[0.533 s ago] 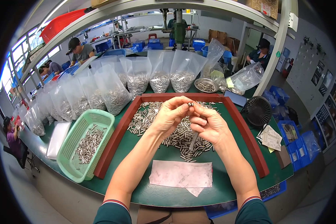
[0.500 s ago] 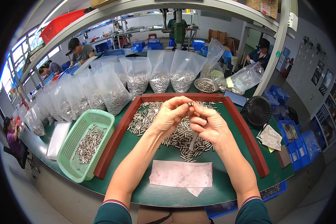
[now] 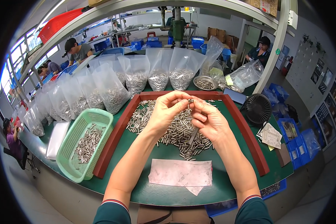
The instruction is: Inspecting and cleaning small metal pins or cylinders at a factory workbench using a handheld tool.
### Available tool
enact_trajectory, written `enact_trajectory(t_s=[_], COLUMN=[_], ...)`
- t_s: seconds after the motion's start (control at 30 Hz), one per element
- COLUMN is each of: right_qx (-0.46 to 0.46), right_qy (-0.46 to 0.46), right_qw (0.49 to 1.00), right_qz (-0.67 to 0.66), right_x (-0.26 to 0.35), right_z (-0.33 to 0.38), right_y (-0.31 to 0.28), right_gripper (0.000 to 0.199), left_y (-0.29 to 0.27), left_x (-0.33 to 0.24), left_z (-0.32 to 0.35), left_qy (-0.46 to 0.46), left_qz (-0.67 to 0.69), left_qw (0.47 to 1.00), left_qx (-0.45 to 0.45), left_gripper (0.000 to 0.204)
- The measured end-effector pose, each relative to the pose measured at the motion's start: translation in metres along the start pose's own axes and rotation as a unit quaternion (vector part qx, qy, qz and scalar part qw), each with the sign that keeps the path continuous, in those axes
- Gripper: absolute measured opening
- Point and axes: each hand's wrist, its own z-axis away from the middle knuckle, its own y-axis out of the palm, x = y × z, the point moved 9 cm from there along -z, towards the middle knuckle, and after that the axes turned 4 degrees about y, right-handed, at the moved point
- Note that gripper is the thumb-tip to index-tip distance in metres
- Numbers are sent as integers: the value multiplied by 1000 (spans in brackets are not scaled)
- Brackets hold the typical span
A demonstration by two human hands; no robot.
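Above the heap of metal pins, my left hand and my right hand meet at the fingertips. Pinched between them are a few small metal pins, seen end-on. A flat metal strip points down from the curled lower fingers of my right hand, over the heap. The wrists partly hide the loose pins behind them. A dark red wooden frame borders the pins at the back and both sides. Nearer me lies a stained pinkish cloth on the green table.
A green plastic basket with pins stands left of the frame. Clear bags of pins line the back and left. A metal bowl, a black fan and paper slips are farther right. Other people work beyond.
Both hands have risen slightly, still together at the fingertips with the pins between them. The pins now appear a little higher in view. The metal strip stays in my right hand.
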Motion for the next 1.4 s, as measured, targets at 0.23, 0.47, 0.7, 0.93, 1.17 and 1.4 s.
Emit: enact_trajectory(t_s=[0.23, 0.47, 0.7, 0.93, 1.17, 1.4], right_qx=[-25, -51, -62, -35, -52, -56], right_qy=[-130, -186, -230, -170, -77, -34], right_qw=[983, 962, 938, 965, 991, 995], right_qz=[129, 191, 251, 197, 95, 82], right_x=[27, 34, 42, 31, 1, -42], right_z=[15, 20, 31, 28, 26, 39], right_y=[18, 20, 30, 22, 21, 11], right_gripper=[19, 16, 14, 14, 15, 24], left_y=[1, -1, 4, 0, 17, -7], left_x=[-27, -24, -29, -7, 2, -2], left_z=[3, 3, 5, 11, 24, 59], left_qy=[49, 40, 51, -40, -83, -49], left_qz=[-90, -101, -112, 31, 61, 5], left_qw=[994, 994, 992, 996, 994, 994], left_qx=[-23, -32, -23, -69, -39, -101], left_gripper=[13, 12, 11, 14, 20, 12])
